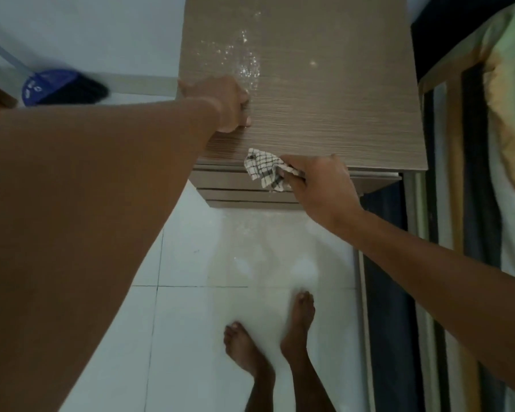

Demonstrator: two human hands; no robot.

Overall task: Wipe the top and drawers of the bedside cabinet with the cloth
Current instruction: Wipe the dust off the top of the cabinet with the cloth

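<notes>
1. While a checked cloth (265, 171) hangs bunched at the front edge of a bedside cabinet (324, 108), a person's right hand (318, 185) grips it, fingers curled tight around the fabric, which is pressed against the top drawer front (220, 179) just under the overhanging top.
2. Wood-grain laminate covers the cabinet's top, where a scatter of glistening wet streaks and droplets (244, 60) runs from the far edge toward the middle.
3. At the cabinet's near-left corner, the left hand (223, 102) rests on the top, fingers folded downward against the surface and holding nothing; its forearm fills much of the left side of the view.
4. Below the top drawer front, a second drawer front (244, 196) shows as a narrow band, seen steeply from above.
5. Bare feet (268, 337) stand on the white tiled floor (191, 322) in front of the cabinet, near a pale wet-looking patch on the tiles.
6. To the right, a bed (494, 114) with striped and pastel bedding sits beside the cabinet.
7. To the left, a blue broom head with dark bristles (60, 87) lies against the wall, well apart from the cabinet.
</notes>
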